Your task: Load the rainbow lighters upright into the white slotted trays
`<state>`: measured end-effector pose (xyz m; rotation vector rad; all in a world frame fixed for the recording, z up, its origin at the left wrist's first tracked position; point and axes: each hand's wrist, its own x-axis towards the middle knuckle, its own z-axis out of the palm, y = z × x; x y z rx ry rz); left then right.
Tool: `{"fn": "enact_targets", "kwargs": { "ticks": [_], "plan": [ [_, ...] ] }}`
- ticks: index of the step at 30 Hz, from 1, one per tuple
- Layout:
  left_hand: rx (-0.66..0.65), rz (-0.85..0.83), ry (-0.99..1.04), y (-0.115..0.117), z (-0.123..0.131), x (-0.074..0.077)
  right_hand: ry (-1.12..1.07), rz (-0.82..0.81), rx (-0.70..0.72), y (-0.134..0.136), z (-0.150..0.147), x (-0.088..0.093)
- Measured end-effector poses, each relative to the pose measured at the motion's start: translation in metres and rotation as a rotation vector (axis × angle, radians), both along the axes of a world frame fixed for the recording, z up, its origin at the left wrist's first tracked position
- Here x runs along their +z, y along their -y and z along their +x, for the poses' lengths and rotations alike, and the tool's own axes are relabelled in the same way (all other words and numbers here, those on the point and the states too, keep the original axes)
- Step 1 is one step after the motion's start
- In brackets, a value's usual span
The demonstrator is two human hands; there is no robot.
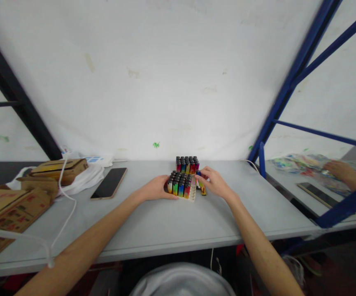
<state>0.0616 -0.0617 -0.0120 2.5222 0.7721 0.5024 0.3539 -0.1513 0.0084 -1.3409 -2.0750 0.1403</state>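
Rows of colourful lighters (179, 187) with black tops stand upright in a pale tray (191, 195), whose right-hand slots hold none. My left hand (159, 188) grips the left side of this loaded tray, thumb at the front edge. At the right side, my right hand (210, 179) has its fingers closed on a lighter (198, 174) close to the tray. Below those fingertips a yellow-gold lighter (203, 190) lies on the table. Directly behind is a second block of upright lighters (187, 165), untouched by either hand.
On the grey table (165, 230) a phone (109, 183) lies to the left, beside cardboard boxes (14, 205) and a white cable (62, 176). A blue metal frame (276, 102) rises at right. Beyond it are another person's hand (340, 169) and a phone (318, 195).
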Motion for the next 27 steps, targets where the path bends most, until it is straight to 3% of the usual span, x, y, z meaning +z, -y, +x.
{"fn": "enact_targets", "kwargs": {
  "ticks": [6,27],
  "plan": [
    [0.000,-0.037,0.016,0.0009,-0.0011,0.0033,-0.030,-0.124,-0.004,0.0012,0.0011,-0.0002],
    [0.020,-0.016,-0.004,0.0035,-0.0015,0.0025,-0.048,-0.176,0.012,0.0007,-0.0045,-0.0025]
  ]
}}
